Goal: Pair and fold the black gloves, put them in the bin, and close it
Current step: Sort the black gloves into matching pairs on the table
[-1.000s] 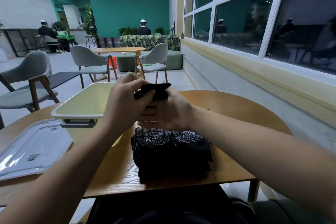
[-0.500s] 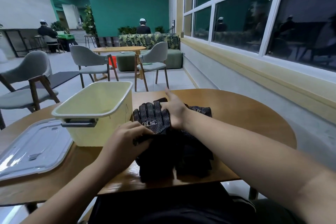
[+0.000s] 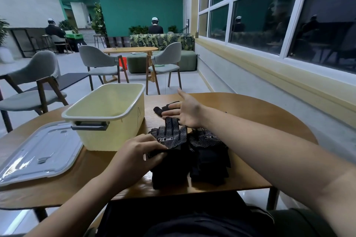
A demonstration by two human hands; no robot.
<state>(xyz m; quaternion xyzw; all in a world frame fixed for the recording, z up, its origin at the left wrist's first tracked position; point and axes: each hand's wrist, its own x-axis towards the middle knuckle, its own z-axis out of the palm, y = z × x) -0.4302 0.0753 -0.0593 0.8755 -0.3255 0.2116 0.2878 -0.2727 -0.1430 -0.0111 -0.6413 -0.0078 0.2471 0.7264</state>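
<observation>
A pile of black dotted gloves (image 3: 190, 152) lies on the round wooden table (image 3: 250, 119) near its front edge. My left hand (image 3: 136, 152) presses on the left side of the top glove (image 3: 169, 136), pinching its cuff edge. My right hand (image 3: 185, 111) hovers open just behind the pile, fingers spread, with another black glove's fingertips (image 3: 159, 109) showing beneath it. The pale yellow bin (image 3: 107, 119) stands open to the left of the gloves. Its clear lid (image 3: 38, 152) lies flat on the table further left.
Grey chairs (image 3: 34, 86) stand left and beyond the table. A second wooden table (image 3: 131, 50) and a green sofa are further back. Two persons sit far off. A window wall runs along the right.
Both hands came down from holding a folded glove in the air. The left hand settled on the pile's top glove; the right hand lifted off the gloves and opened behind them.
</observation>
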